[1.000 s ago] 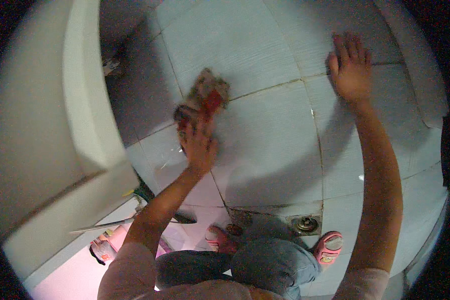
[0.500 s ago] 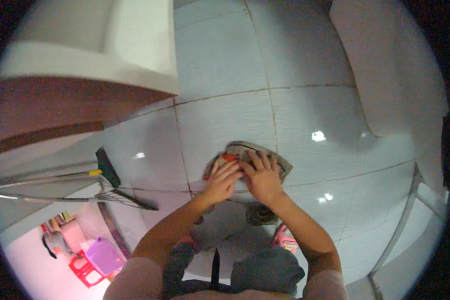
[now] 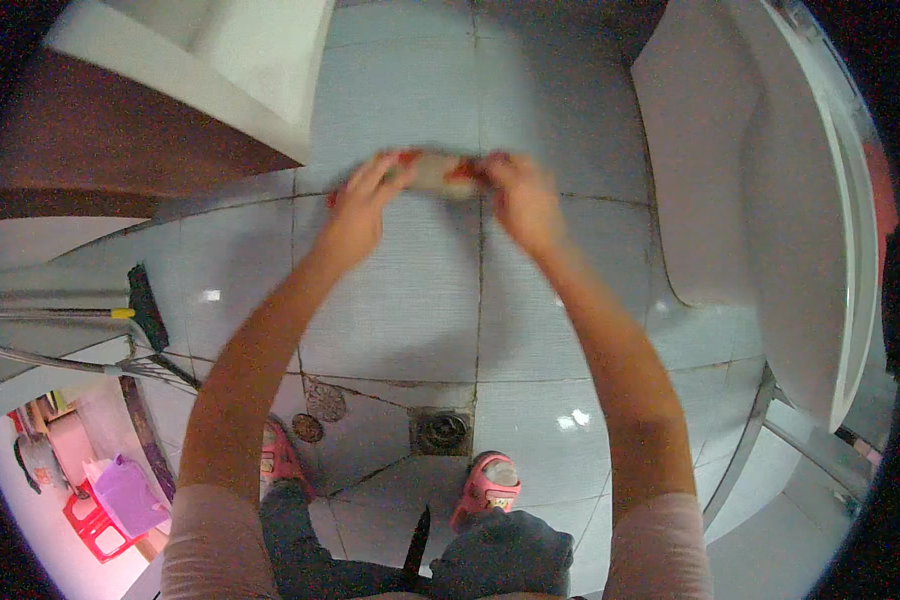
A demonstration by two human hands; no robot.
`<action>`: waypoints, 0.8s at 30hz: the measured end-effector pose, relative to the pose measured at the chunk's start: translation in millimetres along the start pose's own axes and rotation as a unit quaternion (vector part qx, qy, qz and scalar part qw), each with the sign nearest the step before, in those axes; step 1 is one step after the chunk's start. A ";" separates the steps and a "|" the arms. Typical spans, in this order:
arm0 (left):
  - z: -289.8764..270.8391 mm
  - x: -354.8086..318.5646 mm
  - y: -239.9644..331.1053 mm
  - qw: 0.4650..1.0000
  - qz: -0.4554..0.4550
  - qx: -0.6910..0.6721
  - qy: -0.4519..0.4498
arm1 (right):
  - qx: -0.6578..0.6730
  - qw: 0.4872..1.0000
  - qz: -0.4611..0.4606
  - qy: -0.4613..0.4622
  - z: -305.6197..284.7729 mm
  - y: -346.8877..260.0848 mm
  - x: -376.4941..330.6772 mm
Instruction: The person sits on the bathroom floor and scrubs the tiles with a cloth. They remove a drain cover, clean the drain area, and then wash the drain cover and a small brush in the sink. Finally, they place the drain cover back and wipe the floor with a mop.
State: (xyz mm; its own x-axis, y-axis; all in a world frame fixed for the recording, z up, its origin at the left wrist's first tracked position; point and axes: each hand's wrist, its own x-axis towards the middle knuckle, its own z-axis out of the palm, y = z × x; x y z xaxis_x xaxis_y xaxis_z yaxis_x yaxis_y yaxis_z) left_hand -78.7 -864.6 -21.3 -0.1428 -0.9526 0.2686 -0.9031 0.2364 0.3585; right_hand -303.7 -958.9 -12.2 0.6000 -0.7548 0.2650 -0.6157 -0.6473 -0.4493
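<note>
A rag point(image 3: 435, 174), beige-grey with red patches and smeared by motion, stretches between my two hands over the floor tiles. My left hand point(image 3: 368, 198) is closed on its left end, and my right hand point(image 3: 518, 200) grips the right end, its fingers blurred. Both forearms reach far forward. Whether the rag touches the tiles or hangs just above them I cannot tell. Closer to me, a square floor drain point(image 3: 440, 431) lies open in the tiles, with a round perforated drain cover point(image 3: 308, 428) to its left.
A bathtub point(image 3: 705, 160) stands at right, a brown and white cabinet point(image 3: 170, 120) at far left. A black-headed broom point(image 3: 148, 308) leans in from the left. My feet wear pink clogs point(image 3: 488, 490) beside the drain. A purple item point(image 3: 128, 495) rests on a red stool point(image 3: 98, 520).
Both hands have moved forward and apart, carrying the rag from near the drain toward the far tiles. It was bunched under my hands and now spans between them. The view has shifted, showing the clogs.
</note>
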 end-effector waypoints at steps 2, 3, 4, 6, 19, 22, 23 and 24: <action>6.7 45.6 -10.9 0.999 0.007 -0.005 -0.044 | -0.026 1.000 0.008 -0.004 1.2 44.7 38.8; 21.4 56.3 -23.0 0.997 -0.045 0.009 -0.055 | -0.062 0.998 0.003 -0.016 12.9 64.3 40.9; 46.1 62.7 -34.3 0.993 -0.094 0.019 -0.065 | -0.104 0.994 0.000 -0.027 33.5 89.9 33.9; 68.4 62.1 -45.7 0.985 -0.139 0.050 -0.087 | -0.136 0.990 0.016 -0.045 56.5 104.5 30.8; 19.8 -74.5 45.5 0.967 -0.017 0.108 -0.229 | -0.065 0.984 -0.002 -0.168 15.9 7.4 -147.7; 20.2 -154.7 66.2 0.955 0.042 0.113 -0.272 | -0.013 0.980 -0.008 -0.198 9.7 -23.7 -220.8; 15.5 -169.2 77.8 0.958 0.017 0.054 -0.282 | -0.013 0.974 -0.006 -0.225 5.6 -31.5 -242.2; 9.7 -182.9 90.9 0.957 -0.009 -0.003 -0.290 | -0.011 0.968 -0.005 -0.251 1.6 -40.0 -262.6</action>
State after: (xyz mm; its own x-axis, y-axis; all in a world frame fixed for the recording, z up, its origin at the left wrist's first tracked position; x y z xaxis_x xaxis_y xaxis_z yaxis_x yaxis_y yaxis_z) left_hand -138.6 -670.7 -46.5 -0.3305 -0.9018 -0.2786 -0.9051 0.2191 0.3644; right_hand -435.9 -734.6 -65.2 0.7753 -0.6052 -0.1805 -0.6157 -0.6608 -0.4293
